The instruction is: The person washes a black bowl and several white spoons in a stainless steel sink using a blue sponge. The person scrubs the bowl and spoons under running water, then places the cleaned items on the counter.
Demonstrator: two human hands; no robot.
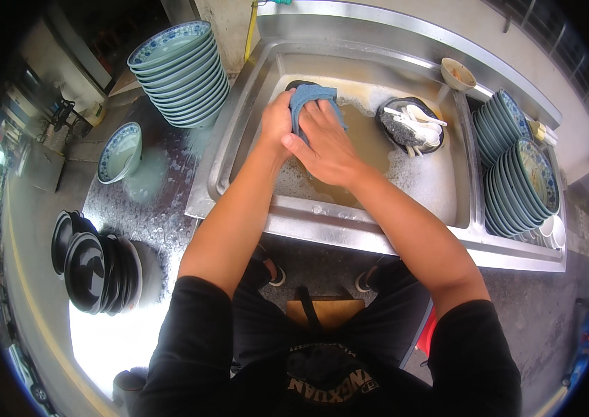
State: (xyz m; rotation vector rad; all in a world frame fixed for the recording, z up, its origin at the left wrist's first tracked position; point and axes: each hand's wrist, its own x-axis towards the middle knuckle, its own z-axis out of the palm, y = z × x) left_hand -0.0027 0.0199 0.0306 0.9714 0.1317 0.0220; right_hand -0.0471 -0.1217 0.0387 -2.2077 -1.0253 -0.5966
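Both hands are over the soapy water in a stainless steel sink. My right hand presses a blue cloth with its fingers. My left hand grips the left side of a dark dish, whose far rim shows behind the cloth; the rest of the dish is hidden by the cloth and hands. To the right in the water, a black bowl holds white spoons and a dark grey scrubber.
Left of the sink stand a tall stack of blue-patterned bowls, a single patterned bowl and stacked black bowls. On the right are more stacked patterned bowls and white cups. A small bowl rests at the back rim.
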